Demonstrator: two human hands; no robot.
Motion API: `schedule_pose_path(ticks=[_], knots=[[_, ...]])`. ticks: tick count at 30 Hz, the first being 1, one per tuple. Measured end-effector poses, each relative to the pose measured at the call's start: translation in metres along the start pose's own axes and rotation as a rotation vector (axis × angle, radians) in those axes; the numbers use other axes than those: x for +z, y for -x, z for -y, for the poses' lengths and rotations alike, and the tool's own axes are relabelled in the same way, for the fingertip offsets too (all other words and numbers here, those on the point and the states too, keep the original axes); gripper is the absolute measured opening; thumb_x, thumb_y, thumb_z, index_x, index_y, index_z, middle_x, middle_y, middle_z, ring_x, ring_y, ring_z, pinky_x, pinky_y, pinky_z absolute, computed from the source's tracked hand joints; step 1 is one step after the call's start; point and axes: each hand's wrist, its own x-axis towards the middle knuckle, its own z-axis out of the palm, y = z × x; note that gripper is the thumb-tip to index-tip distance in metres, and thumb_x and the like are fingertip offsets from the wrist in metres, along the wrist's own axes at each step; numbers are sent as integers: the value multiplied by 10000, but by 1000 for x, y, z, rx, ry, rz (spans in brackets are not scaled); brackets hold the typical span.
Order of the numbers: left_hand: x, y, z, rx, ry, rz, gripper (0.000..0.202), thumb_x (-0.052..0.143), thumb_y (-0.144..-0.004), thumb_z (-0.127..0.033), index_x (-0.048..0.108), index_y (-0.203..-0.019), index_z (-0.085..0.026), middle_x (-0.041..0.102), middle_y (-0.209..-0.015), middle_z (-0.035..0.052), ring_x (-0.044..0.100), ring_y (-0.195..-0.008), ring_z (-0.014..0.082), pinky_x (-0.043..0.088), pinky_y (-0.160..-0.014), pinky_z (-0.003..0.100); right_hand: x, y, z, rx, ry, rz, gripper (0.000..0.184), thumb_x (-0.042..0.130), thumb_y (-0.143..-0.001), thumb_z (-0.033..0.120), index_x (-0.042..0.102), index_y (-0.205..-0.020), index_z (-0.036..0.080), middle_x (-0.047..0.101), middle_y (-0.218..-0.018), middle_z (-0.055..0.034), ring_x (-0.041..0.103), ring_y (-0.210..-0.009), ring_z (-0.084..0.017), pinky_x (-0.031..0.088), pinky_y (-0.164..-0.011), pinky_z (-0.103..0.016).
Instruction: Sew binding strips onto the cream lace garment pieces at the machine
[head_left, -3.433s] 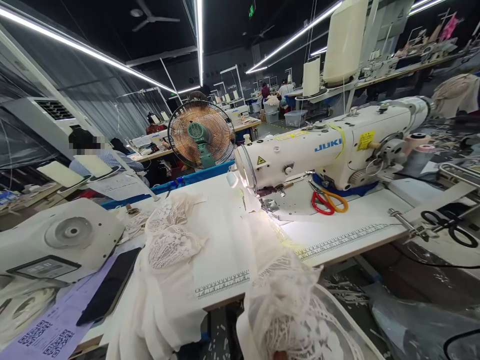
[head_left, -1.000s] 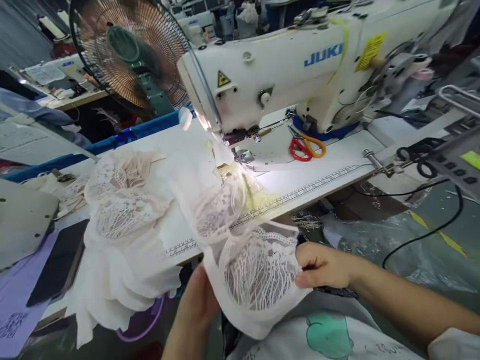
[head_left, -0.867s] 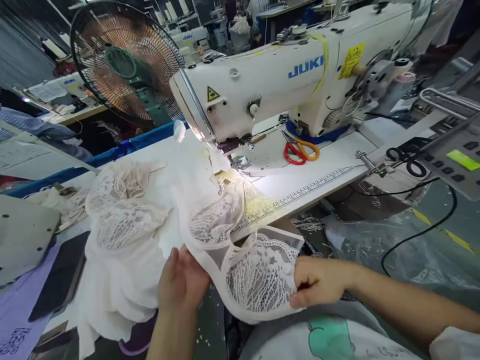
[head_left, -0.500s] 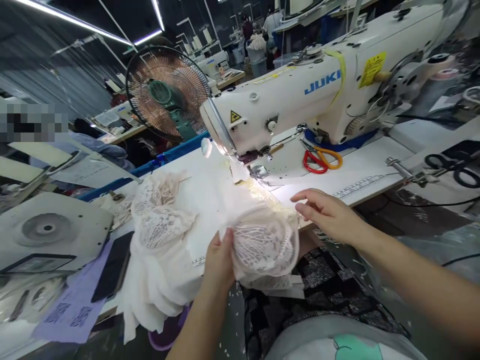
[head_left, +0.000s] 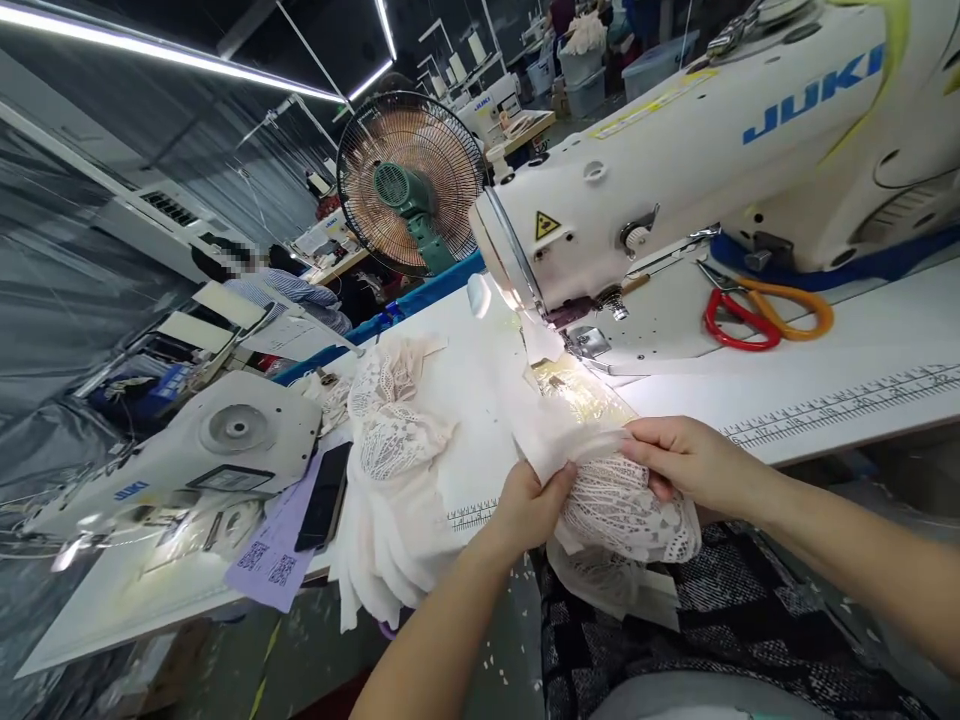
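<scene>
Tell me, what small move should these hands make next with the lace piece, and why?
Probably ease the lace garment a little toward the sewing machine, keeping its edge flat. The left hand and right hand both grip that edge, and pale fabric leads from them toward the lit area under the machine's head.

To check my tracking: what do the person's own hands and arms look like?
The left hand and right hand are ungloved, with no rings or watches visible. The forearms show no sleeves in view; dark patterned cloth shows below.
</scene>
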Motion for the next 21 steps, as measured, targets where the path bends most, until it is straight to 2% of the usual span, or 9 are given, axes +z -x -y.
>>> schedule_pose_path(ticks=[4, 7, 10, 12, 14, 16, 18, 20, 21], knots=[[6, -12, -4, 35, -33, 66, 288, 600, -779, -319, 682, -1020, -183, 682, -1020, 57, 573, -1043, 255, 422, -927, 332, 0, -3, 3, 28, 55, 7, 293, 480, -783, 459, 464, -618, 217, 451, -395, 67, 462, -387, -103, 358, -445, -228], [8, -17, -4, 40, -82, 114, 253, 582, -787, -315, 694, -975, -189, 685, -989, 59, 583, -1004, 254, 424, -907, 329, 2, -4, 3, 19, 105, 9, 284, 470, -784, 420, 424, -587, 222, 447, -383, 66, 467, -375, -107, 341, -425, -222], [10, -18, -4, 30, -112, 110, 225, 608, -760, -329, 706, -902, -184, 693, -913, 60, 589, -951, 261, 422, -891, 337, 5, -5, 4, 18, 183, -18, 282, 420, -808, 404, 424, -588, 227, 445, -367, 60, 461, -369, -119, 336, -419, -229], [13, -16, -3, -3, -84, 77, 244, 631, -741, -355, 703, -879, -168, 692, -874, 61, 593, -908, 260, 427, -873, 350, 8, -4, 4, -26, 264, -107, 301, 383, -827, 402, 423, -584, 230, 458, -375, 49, 470, -377, -131, 349, -434, -246], [18, -11, -2, -65, 58, 37, 305, 658, -717, -396, 689, -887, -145, 688, -849, 66, 598, -872, 251, 438, -850, 359, 10, 0, 4, -119, 376, -260, 323, 358, -844, 412, 453, -594, 232, 489, -415, 29, 503, -413, -152, 373, -467, -273], [24, -5, -2, -156, 292, 23, 385, 709, -668, -420, 668, -913, -126, 681, -831, 72, 609, -845, 244, 454, -826, 368, 5, 9, 2, -206, 472, -368, 331, 355, -852, 434, 537, -659, 237, 556, -502, -2, 564, -504, -190, 415, -522, -308], [29, 0, -3, -269, 505, 40, 449, 773, -599, -403, 649, -914, -108, 674, -789, 81, 622, -809, 246, 471, -801, 387, -7, 24, -4, -230, 493, -434, 313, 395, -838, 469, 618, -810, 252, 659, -703, -50, 631, -697, -249, 471, -629, -358], [31, 5, -4, -358, 643, 61, 464, 815, -553, -351, 639, -900, -97, 667, -745, 88, 632, -787, 254, 481, -789, 408, -24, 44, -20, -188, 436, -527, 318, 480, -794, 509, 635, -959, 285, 678, -995, -81, 618, -941, -303, 486, -783, -414], [31, 6, -5, -384, 697, 68, 454, 819, -550, -324, 638, -896, -93, 664, -728, 91, 636, -783, 257, 484, -791, 415, -33, 55, -31, -128, 400, -568, 332, 535, -763, 526, 630, -1004, 319, 658, -1085, -77, 601, -998, -316, 484, -822, -431]])
